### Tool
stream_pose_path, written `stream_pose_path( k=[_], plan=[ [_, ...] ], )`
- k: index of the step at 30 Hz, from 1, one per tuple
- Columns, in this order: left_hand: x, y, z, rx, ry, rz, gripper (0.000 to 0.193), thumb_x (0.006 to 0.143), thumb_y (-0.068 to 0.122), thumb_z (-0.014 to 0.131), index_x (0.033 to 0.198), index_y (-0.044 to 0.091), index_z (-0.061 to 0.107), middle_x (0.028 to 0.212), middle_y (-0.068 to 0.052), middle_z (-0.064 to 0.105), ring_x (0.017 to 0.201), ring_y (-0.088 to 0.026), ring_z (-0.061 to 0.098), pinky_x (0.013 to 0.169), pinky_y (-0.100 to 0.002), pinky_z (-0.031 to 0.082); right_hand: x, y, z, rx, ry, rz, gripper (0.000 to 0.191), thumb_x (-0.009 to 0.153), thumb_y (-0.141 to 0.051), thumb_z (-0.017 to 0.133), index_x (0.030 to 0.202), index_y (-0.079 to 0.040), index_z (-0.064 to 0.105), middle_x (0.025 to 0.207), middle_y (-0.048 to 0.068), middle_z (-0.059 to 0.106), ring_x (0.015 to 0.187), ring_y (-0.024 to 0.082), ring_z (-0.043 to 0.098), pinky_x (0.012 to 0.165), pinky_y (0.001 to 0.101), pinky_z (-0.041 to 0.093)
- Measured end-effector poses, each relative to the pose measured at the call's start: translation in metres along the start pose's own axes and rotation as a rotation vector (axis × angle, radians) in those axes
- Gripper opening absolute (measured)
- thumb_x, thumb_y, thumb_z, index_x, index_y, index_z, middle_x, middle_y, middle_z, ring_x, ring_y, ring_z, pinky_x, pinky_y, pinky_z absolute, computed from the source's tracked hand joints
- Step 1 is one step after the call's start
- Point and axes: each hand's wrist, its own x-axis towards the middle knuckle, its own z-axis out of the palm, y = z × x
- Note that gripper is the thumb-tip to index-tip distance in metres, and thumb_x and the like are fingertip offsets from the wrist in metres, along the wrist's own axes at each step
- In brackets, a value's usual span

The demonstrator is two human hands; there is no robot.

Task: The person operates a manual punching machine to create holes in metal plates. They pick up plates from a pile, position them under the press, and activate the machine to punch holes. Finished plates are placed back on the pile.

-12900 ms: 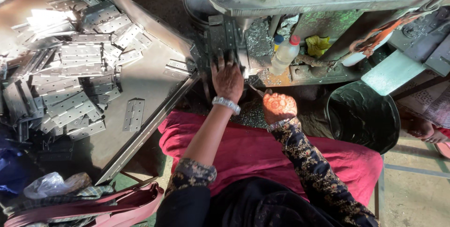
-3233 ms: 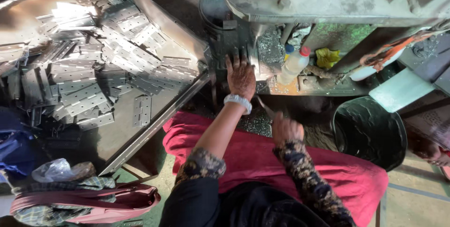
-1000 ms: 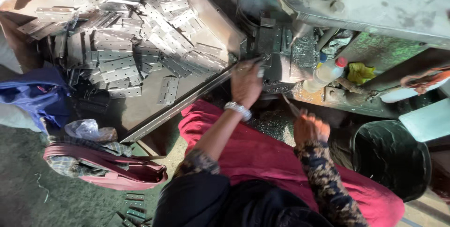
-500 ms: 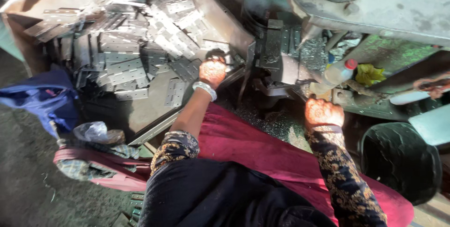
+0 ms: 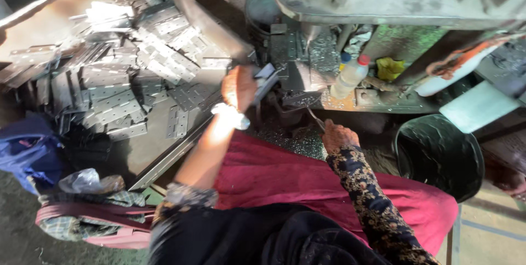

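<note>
In our left hand: we grip one perforated metal plate [image 5: 264, 81] in the left hand [image 5: 238, 87], fingers wrapped round its near end.
Plate's long axis: it runs up and to the right out of our grip, its free end tilted toward the machine.
Ahead of the grip: the drill press bed [image 5: 296, 76] lies just beyond the plate's free end, to the right and slightly up; we cannot tell if they touch.
Behind the grip: the heap of like plates [image 5: 131, 73] fills the metal tray [image 5: 49, 18] to the left, near but apart from our hand.
Right hand: our right hand [image 5: 337, 136] is clenched on a thin metal rod [image 5: 314, 117], low and right of the plate.
Nearer hand: the left is the nearer to the plate; the right is nearer the bed's front edge.
Beyond the right grip: a plastic bottle [image 5: 349, 76] stands past the rod tip; a dark bucket [image 5: 438, 155] sits to the right.
</note>
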Motion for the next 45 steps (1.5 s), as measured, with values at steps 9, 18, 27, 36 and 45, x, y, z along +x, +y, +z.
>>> stream_pose_path(
  k=[9, 18, 27, 36, 45],
  plan=[
    [-0.009, 0.14, 0.059, 0.229, -0.236, -0.069, 0.032, 0.101, 0.028, 0.055, 0.101, 0.004, 0.076, 0.152, -0.016, 0.051, 0.133, -0.035, 0.05, 0.103, -0.055, 0.043, -0.008, -0.001, 0.002, 0.0, -0.021, 0.024, 0.028, 0.102, -0.036, 0.053, 0.117, -0.012, 0.055, 0.096, 0.013, 0.075, 0.092, 0.031, 0.075, 0.077, 0.0458, 0.059],
    [0.025, 0.147, 0.056, 0.555, -0.446, -0.049, 0.05, 0.104, 0.037, 0.043, 0.138, 0.007, 0.064, 0.159, -0.011, 0.04, 0.152, -0.034, 0.025, 0.123, -0.061, 0.003, 0.019, 0.005, -0.006, -0.108, -0.117, 0.025, 0.043, 0.103, -0.051, 0.049, 0.115, -0.011, 0.058, 0.098, 0.012, 0.074, 0.089, 0.025, 0.073, 0.081, 0.0433, 0.059],
    [0.006, 0.131, 0.065, 0.401, -0.456, -0.024, 0.042, 0.102, 0.027, 0.042, 0.131, 0.01, 0.068, 0.161, -0.009, 0.04, 0.153, -0.031, 0.027, 0.125, -0.06, 0.003, -0.013, 0.003, 0.037, 0.122, -0.13, 0.197, 0.04, 0.102, -0.051, 0.053, 0.115, -0.013, 0.058, 0.097, 0.013, 0.075, 0.088, 0.029, 0.075, 0.075, 0.0454, 0.06],
    [0.022, 0.128, 0.077, 0.352, -0.374, -0.063, 0.045, 0.1, 0.028, 0.043, 0.133, 0.008, 0.065, 0.152, -0.01, 0.05, 0.145, -0.033, 0.036, 0.122, -0.06, 0.005, -0.024, 0.006, 0.046, 0.119, -0.08, 0.232, 0.047, 0.097, -0.058, 0.057, 0.116, -0.015, 0.057, 0.096, 0.014, 0.073, 0.088, 0.032, 0.074, 0.074, 0.0471, 0.06],
    [0.043, 0.127, 0.071, 0.448, -0.522, -0.081, 0.045, 0.104, 0.027, 0.04, 0.14, 0.009, 0.059, 0.16, -0.005, 0.043, 0.153, -0.031, 0.027, 0.124, -0.061, -0.001, 0.004, 0.018, 0.03, -0.037, -0.129, 0.126, 0.048, 0.103, -0.059, 0.051, 0.111, -0.012, 0.059, 0.091, 0.01, 0.076, 0.086, 0.025, 0.078, 0.076, 0.0401, 0.062]
  ],
)
